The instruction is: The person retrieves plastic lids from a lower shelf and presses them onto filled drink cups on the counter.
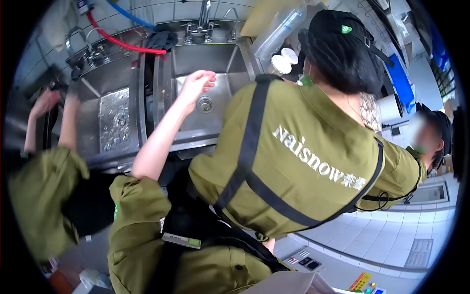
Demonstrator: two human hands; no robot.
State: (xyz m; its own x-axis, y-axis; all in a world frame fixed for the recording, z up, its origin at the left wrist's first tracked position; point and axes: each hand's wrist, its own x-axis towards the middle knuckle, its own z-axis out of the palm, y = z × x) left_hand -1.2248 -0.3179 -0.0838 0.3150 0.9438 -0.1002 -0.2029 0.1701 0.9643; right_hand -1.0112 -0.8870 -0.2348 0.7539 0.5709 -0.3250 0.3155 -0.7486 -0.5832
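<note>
My left hand (197,87) hangs in the air over the right-hand steel sink (178,56), apart from its walls. Its fingers are curled in close together, and nothing shows in them. The drain (205,104) lies below it, in the sink floor. Behind the sink stands a chrome faucet (203,22) with two handles. I cannot make out my right hand. A small patch of skin (268,245) shows between my body and a co-worker's back, but I cannot tell whose it is.
A co-worker in a green shirt (298,161) stands close on my right. On my left, another person's blurred hands (46,103) are beside the left sink (88,132), which holds shiny clear pieces. A red hose (122,44) crosses behind. White-lidded containers (281,64) stand beyond the sink.
</note>
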